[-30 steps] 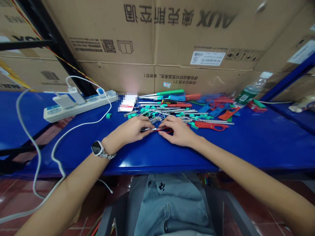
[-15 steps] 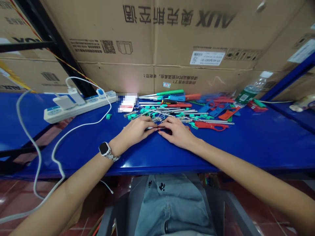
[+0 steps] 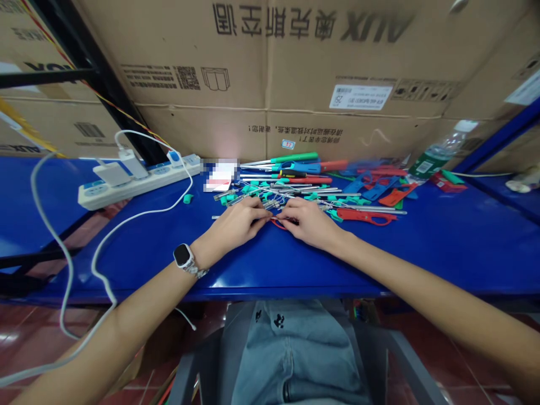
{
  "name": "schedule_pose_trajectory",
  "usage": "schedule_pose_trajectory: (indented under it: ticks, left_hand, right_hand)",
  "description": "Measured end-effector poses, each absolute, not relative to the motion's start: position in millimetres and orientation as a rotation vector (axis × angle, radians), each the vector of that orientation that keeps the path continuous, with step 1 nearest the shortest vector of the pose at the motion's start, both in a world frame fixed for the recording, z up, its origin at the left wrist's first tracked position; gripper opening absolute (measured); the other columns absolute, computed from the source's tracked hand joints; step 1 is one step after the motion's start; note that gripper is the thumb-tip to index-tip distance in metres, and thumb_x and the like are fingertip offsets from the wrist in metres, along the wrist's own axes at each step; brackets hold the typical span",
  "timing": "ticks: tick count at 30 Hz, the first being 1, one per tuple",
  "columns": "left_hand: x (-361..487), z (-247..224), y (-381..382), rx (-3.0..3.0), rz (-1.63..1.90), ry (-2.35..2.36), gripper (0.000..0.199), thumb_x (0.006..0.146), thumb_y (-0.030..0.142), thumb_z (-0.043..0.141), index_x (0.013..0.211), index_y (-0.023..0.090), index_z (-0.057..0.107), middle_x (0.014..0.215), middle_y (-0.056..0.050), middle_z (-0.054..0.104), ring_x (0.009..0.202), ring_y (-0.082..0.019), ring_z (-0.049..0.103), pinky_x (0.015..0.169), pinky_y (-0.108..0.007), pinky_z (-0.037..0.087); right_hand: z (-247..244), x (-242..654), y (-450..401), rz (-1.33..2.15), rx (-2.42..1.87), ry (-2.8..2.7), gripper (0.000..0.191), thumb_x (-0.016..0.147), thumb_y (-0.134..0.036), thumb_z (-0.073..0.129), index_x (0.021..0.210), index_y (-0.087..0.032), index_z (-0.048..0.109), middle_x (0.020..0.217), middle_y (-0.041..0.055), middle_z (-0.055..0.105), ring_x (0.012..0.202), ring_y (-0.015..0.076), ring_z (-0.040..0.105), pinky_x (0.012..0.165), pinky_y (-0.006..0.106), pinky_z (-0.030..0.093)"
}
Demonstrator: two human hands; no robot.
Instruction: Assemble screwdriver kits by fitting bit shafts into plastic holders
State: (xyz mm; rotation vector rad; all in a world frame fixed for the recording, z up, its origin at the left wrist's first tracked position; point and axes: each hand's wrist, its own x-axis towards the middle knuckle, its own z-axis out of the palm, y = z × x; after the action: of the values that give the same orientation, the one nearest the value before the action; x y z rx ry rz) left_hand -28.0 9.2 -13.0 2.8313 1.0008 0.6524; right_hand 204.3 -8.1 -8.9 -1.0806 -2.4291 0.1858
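My left hand and my right hand meet at the front of a pile on the blue table, fingertips pinched close together. Between them shows a red curved piece, which looks like part of a red lighter handle; my fingers hide most of it. A thin metal tube end pokes out left of my left hand; whether I hold it, I cannot tell. Behind my fingers lie small green caps, thin wires and metal tubes. Right of my right hand rests another red lighter handle with a finger loop.
Blue and red lighter handles are heaped at the right, beside a tilted plastic bottle. A white power strip with plugs and a looping white cable sits at the left. A large cardboard box stands behind the table.
The fingertips have shifted slightly, and more of the red curved piece shows between my hands. The metal tube end left of my left hand is plainer. The whole view has shifted slightly.
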Motion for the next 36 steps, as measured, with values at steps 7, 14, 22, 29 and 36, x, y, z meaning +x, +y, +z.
schedule_pose_trajectory:
  ticks: [7,14,22,29,36]
  left_hand:
    - [-25,-18,13,2.858,0.658,0.977,0.028,0.106,0.022,0.050,0.108,0.016,0.078,0.097,-0.011,0.069,0.094,-0.025,0.066,0.084,-0.041,0.058]
    - [-23,-17,8,2.921,0.658,0.993,0.030,0.108,0.022,0.047,0.107,0.015,0.076,0.096,-0.010,0.066,0.090,-0.023,0.066,0.081,-0.038,0.058]
    - [-19,-15,7,2.983,0.621,1.033,0.032,0.109,0.025,0.046,0.103,0.014,0.076,0.093,-0.010,0.065,0.088,-0.023,0.065,0.076,-0.036,0.057]
    - [-16,-15,2,2.963,0.621,1.056,0.030,0.108,0.024,0.048,0.099,0.014,0.075,0.096,-0.010,0.066,0.090,-0.023,0.066,0.078,-0.037,0.057]
    - [-15,-14,5,2.889,0.626,1.097,0.026,0.104,0.022,0.054,0.096,0.015,0.077,0.091,-0.010,0.067,0.086,-0.023,0.066,0.073,-0.036,0.055]
  right_hand:
    - [-7,202,-8,0.074,-1.084,-2.530,0.023,0.099,-0.011,0.057,0.103,-0.013,0.080,0.095,0.0107,0.073,0.094,0.0228,0.065,0.086,0.036,0.051]
    - [2,202,-11,0.034,-1.209,-2.547,0.020,0.098,-0.013,0.057,0.096,-0.016,0.077,0.099,0.0099,0.073,0.089,0.0213,0.065,0.076,0.033,0.046]
    - [17,195,-18,-0.123,-1.358,-2.670,0.023,0.096,-0.010,0.055,0.085,-0.015,0.074,0.087,0.0092,0.071,0.073,0.0179,0.057,0.065,0.033,0.034]
    - [9,198,-22,-0.046,-1.350,-2.557,0.024,0.098,-0.012,0.054,0.085,-0.016,0.074,0.088,0.0085,0.069,0.077,0.0183,0.058,0.068,0.032,0.036]
    - [4,193,-26,0.012,-1.433,-2.404,0.022,0.093,-0.012,0.056,0.081,-0.016,0.074,0.084,0.0090,0.068,0.080,0.0207,0.060,0.068,0.033,0.037]
